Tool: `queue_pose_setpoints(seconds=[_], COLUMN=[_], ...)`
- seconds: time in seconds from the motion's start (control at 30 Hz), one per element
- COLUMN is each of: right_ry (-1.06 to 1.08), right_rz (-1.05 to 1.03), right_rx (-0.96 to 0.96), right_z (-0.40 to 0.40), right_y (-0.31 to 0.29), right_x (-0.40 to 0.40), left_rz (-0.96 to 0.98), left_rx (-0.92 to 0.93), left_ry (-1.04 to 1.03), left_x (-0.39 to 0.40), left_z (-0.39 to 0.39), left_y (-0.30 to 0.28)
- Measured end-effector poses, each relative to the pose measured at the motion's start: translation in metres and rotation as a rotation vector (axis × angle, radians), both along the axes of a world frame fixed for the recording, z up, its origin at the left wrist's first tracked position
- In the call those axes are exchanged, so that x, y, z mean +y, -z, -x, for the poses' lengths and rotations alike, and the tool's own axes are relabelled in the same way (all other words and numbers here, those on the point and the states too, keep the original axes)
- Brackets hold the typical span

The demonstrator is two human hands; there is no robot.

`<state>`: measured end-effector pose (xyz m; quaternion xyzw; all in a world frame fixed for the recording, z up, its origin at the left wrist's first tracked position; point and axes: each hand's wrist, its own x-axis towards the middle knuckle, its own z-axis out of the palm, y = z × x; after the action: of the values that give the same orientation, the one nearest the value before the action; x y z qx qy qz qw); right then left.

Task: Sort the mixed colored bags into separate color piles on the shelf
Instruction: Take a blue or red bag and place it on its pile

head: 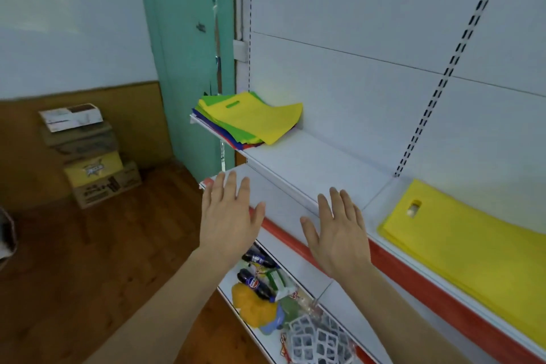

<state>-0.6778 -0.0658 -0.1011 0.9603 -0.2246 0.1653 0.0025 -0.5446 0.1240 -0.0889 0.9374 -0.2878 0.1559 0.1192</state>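
Note:
A mixed stack of bags (251, 120) lies at the far left end of the white shelf (310, 162), a yellow bag on top, with green, blue and red edges showing beneath. A separate pile of yellow bags (472, 245) lies flat on the shelf at the right. My left hand (229, 216) and my right hand (336, 233) hover palm-down with straight fingers over the shelf's front edge, between the two piles. Both hold nothing.
A red price strip (413, 281) runs along the shelf front. The lower shelf (339, 298) holds soda bottles (254, 281), a yellow toy and netted items. Stacked cardboard boxes (88, 156) stand on the wooden floor at left, beside a green door frame (189, 53).

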Motion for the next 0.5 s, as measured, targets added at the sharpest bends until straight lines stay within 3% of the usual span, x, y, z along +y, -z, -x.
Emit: queue_pose_setpoints(seconds=[0.5], right_ry=[-0.030], right_rz=[-0.063], right_rx=[-0.056], right_z=[-0.229], right_y=[-0.006], right_x=[-0.043], left_rz=[-0.070], left_rx=[-0.015], left_ry=[-0.045], left_x=[-0.033], left_z=[-0.215], left_y=[-0.008])
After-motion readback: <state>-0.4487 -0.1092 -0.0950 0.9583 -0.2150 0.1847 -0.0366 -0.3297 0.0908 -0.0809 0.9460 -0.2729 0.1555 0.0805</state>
